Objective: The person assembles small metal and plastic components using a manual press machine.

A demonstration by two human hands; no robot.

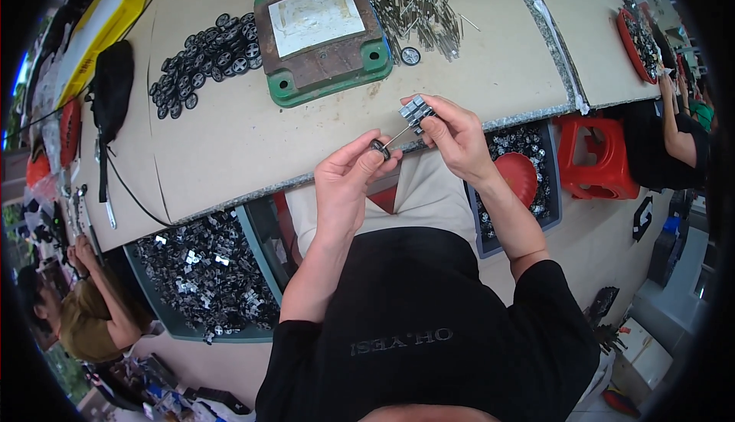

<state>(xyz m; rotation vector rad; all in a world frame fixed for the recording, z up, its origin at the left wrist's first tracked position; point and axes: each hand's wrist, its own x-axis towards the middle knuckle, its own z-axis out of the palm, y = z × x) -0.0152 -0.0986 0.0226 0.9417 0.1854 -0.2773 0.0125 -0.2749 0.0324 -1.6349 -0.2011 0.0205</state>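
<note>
Beige tabletop (pixel 490 78) behind, left fingers (pixel 352 149) pinch a black wheel (pixel 380 148), right fingers (pixel 450 111) gray blocks (pixel 416 111).

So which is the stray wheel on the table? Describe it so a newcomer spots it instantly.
Find the big green-edged metal base on the table. Just off its near right corner, by the heap of thin metal rods, lies a black wheel with a silvery hub. Unlike the wheel pile left of the base, it lies alone.

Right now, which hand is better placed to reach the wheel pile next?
Probably the left hand: it's nearer the wheel pile, though holding a wheel; the right hand, holding a grey part, sits farther off.
</note>
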